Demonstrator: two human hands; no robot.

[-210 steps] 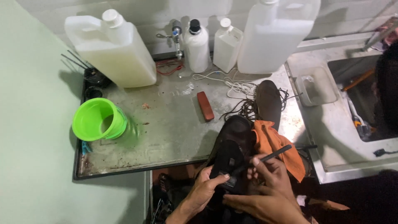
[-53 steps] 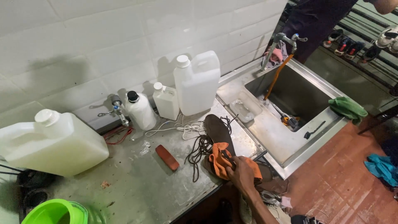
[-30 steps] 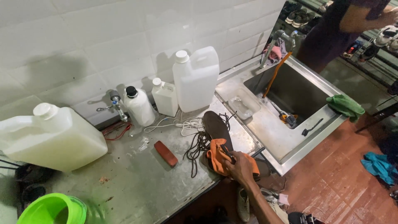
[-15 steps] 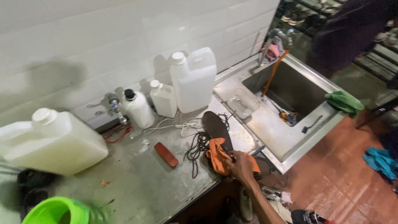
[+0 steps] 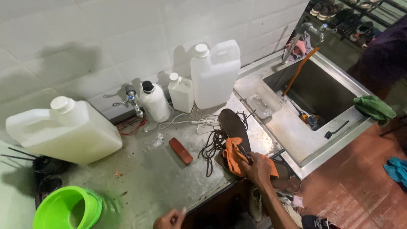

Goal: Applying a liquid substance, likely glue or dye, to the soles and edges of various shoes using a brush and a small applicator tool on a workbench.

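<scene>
My right hand (image 5: 259, 169) lies on an orange cloth (image 5: 232, 153) at the front edge of the steel counter (image 5: 148, 178); its fingers grip the cloth around a small dark item. The cloth lies over the near end of a dark brown shoe sole (image 5: 233, 124). Tangled dark laces (image 5: 212, 146) lie just left of it, and white laces (image 5: 202, 123) behind. My left hand (image 5: 171, 218) shows at the bottom edge with curled fingers and nothing visible in it.
A reddish-brown block (image 5: 181, 150) lies mid-counter. White jugs (image 5: 63, 131) (image 5: 216, 74) and two small bottles (image 5: 154, 101) (image 5: 181, 93) line the tiled wall. A green bucket (image 5: 68, 210) sits front left. Right: a steel sink (image 5: 322, 91), a green rag (image 5: 375, 108), another person's dark clothing (image 5: 381, 59).
My left hand has come into view at the bottom edge. My right hand stays on the orange cloth. The person by the sink has shifted to the right.
</scene>
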